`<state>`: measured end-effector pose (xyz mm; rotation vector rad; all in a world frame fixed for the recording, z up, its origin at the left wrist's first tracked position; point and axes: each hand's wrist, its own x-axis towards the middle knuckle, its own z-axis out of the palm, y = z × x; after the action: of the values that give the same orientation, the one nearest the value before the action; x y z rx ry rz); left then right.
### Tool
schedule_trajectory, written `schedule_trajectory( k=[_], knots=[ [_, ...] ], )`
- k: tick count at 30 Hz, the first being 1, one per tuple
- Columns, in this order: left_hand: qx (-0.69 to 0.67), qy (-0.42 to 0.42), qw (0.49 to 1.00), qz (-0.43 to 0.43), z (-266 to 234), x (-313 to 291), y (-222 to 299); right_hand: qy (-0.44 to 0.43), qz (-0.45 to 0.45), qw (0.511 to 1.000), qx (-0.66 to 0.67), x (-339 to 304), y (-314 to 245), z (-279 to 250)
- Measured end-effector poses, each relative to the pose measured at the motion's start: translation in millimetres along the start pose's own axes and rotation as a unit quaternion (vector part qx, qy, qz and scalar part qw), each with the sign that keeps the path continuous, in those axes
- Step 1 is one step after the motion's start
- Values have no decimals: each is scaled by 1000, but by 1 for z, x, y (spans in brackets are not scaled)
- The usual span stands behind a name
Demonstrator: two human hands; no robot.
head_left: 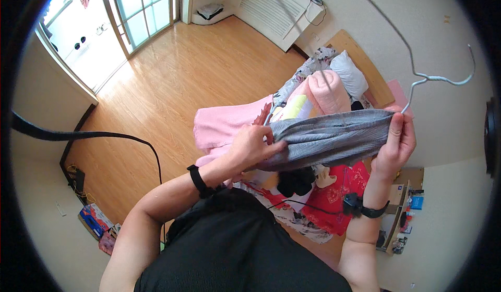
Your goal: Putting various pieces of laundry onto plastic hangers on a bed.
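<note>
A grey ribbed garment (334,135) is stretched sideways between my two hands, above the bed. My left hand (250,148) pinches its left end, thumb toward the cloth and fingers curled. My right hand (399,138) is closed on its right end, thumb on top. A pale wire hanger (425,78) rises from my right hand, its hook curving to the far right. One wire runs from the hook's neck toward the top, and another goes down into the right end of the garment. A short length of wire also shows beside my left fingers. The cloth hides the rest.
Below the garment is a bed with a pink blanket (224,122), a rolled pink quilt (329,91), a white pillow (348,73), black cloth (296,181) and red bedding (339,198). A black cable (104,134) crosses the left side. Shelves (399,213) stand at the right.
</note>
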<state>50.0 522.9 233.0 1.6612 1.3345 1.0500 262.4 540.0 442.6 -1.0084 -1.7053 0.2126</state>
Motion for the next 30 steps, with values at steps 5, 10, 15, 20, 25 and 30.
schedule_trajectory(
  k=[5, 10, 15, 20, 25, 30],
  knots=[
    [5, -6, 999, -46, -24, 8, 19, -35, 43, 998, 42, -7, -1, -14],
    [21, 19, 1000, -6, -6, 16, -11, -74, 36, 995, 62, -13, 0, -17],
    [-144, -30, 983, -113, -40, 21, -20, -103, -62, 989, -87, -8, 11, -42],
    [-126, -85, 982, -108, -109, 18, 49, -173, -88, 965, -175, -16, 44, -66],
    [-53, -94, 991, -81, -120, 16, 47, -117, -128, 966, -191, -22, 54, -70],
    [-91, -76, 990, -80, -122, 14, 62, -233, -150, 932, -232, -25, 50, -61]
  ],
)
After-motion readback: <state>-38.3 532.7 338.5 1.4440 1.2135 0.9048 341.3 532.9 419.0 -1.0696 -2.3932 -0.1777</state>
